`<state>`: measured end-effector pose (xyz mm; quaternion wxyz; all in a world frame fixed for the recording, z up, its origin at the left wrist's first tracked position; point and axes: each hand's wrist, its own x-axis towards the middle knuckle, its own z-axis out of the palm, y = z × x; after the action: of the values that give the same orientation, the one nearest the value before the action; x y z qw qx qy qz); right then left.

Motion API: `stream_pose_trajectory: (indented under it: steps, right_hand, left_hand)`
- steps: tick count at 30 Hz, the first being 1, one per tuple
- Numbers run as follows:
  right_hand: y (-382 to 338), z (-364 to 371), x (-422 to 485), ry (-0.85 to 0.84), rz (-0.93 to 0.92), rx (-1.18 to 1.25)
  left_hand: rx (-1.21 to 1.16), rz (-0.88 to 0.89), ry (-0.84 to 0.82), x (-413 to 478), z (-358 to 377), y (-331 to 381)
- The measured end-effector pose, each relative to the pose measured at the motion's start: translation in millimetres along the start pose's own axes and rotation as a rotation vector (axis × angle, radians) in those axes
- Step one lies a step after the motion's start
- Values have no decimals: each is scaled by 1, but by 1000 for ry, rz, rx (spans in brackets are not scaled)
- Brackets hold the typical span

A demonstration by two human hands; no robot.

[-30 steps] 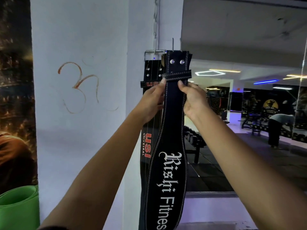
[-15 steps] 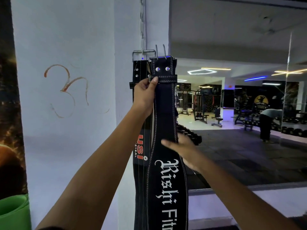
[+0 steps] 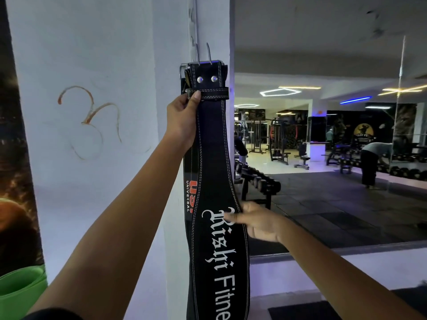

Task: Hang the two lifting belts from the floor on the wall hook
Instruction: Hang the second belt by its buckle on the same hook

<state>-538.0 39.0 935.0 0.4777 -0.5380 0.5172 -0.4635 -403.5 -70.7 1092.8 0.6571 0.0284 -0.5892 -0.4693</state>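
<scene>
A black lifting belt (image 3: 215,172) with white "Rishi Fitness" lettering hangs down the white pillar's corner, its metal buckle (image 3: 203,62) at the top with two prongs pointing up. Behind it hangs a second black belt (image 3: 190,192) with red "USI" lettering, mostly covered by the front one. The wall hook itself is hidden behind the buckles. My left hand (image 3: 182,121) grips the front belt just below its stitched loop, thumb on the loop. My right hand (image 3: 258,221) rests flat against the belt's right edge by the lettering, fingers apart.
A white pillar (image 3: 104,158) with an orange painted symbol stands at the left, a green rolled mat (image 3: 20,292) at its foot. A large wall mirror (image 3: 335,135) at the right reflects a dumbbell rack, machines and a bending person.
My right hand let go of the belt's loop and dropped to the lettering, now touching the right edge. The front belt has shifted to cover more of the USI belt. My left hand stays.
</scene>
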Motion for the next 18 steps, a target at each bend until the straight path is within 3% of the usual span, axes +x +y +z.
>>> stream_pose_trajectory:
  steps: [3, 9, 12, 18]
  right_hand:
    - [-7, -3, 10, 27, -155, 159]
    - [23, -4, 6, -100, 15, 7]
    - [-9, -4, 2, -8, -68, 11]
    - [-111, 7, 3, 269, -434, 57]
  left_hand:
    - [-19, 2, -12, 0, 1, 4]
    - [-13, -30, 20, -4, -6, 5]
    - [-11, -45, 31, -6, -7, 3]
    - [4, -40, 16, -16, -10, -1]
